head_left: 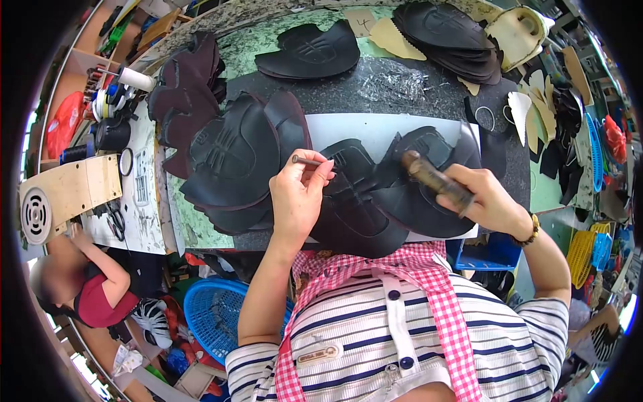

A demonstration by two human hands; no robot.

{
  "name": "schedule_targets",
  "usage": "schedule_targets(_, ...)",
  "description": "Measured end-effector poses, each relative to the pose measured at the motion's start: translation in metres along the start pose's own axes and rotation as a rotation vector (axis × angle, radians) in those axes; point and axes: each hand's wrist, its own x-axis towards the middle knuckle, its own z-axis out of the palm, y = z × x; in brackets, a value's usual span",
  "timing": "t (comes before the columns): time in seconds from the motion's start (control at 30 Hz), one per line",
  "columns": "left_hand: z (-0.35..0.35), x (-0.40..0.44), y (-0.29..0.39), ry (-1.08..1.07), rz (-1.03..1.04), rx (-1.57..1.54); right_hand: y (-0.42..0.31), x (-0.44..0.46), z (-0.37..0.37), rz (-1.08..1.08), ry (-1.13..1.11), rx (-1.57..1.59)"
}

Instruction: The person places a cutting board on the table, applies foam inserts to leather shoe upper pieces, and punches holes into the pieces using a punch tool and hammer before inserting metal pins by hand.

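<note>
My left hand [296, 201] pinches a slim metal punch [307, 161] between thumb and fingertips, raised over the black leather pieces. In my right hand [492, 201] is a thick brown rod-like tool [435, 179], blurred by motion, its rounded end toward the upper left. Beneath both hands, black leather shoe-upper pieces [348, 208] with slit patterns overlap on a white board [335, 127]. Another slit piece [425, 144] lies below the brown tool. To the left of my left hand sits a pile of similar leather pieces [228, 154].
More leather stacks stand at the back, one in the middle [308, 50] and one at the right [442, 33]. A thread spool [137, 79] and a sewing machine [70, 194] are on the left, near another person [110, 295]. A blue basket [207, 315] sits below the table edge.
</note>
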Motion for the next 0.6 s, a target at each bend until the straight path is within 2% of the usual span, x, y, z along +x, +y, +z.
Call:
schedule_targets(0.03, 0.0, 0.0, -0.003, 0.01, 0.011, -0.002, -0.002, 0.008, 0.0, -0.055, -0.015, 0.012)
schedule_targets(0.13, 0.001, 0.001, -0.003, 0.028, -0.007, -0.041, -0.02, 0.023, -0.014, -0.156, 0.017, -0.231)
schedule_targets(0.17, 0.002, 0.0, -0.003, 0.037, -0.01, -0.041, -0.025, 0.027, -0.018, -0.067, -0.012, -0.156)
schedule_targets(0.23, 0.004, 0.0, -0.002, 0.049, -0.011, -0.036, -0.061, 0.042, -0.029, -0.292, 0.128, 0.007)
schedule_targets(0.33, 0.007, 0.001, -0.004, 0.076, 0.187, 0.163, -0.077, 0.048, -0.033, -0.521, 0.238, -0.109)
schedule_targets(0.37, 0.007, 0.0, -0.001, 0.111, 0.366, 0.363, -0.081, 0.056, -0.032, -0.629, 0.155, -0.248)
schedule_targets(0.4, 0.007, 0.001, -0.005, 0.092, 0.557, 0.524, -0.074, 0.062, -0.023, -0.463, 0.032, -0.28)
schedule_targets(0.43, 0.009, 0.002, -0.01, 0.098, 0.483, 0.461, -0.066, 0.068, -0.015, -0.297, -0.086, -0.33)
schedule_targets(0.47, 0.013, 0.003, -0.012, 0.097, 0.411, 0.398, -0.054, 0.068, -0.016, -0.256, -0.01, -0.265)
schedule_targets(0.5, 0.015, 0.001, -0.006, 0.116, 0.165, 0.084, -0.044, 0.069, -0.016, -0.22, 0.067, -0.194)
schedule_targets(0.53, 0.014, 0.004, -0.004, 0.098, 0.124, 0.022, -0.038, 0.066, -0.022, -0.068, 0.069, -0.22)
schedule_targets(0.6, 0.01, 0.001, -0.005, 0.041, 0.01, -0.093, -0.035, 0.059, -0.026, -0.037, 0.121, -0.094)
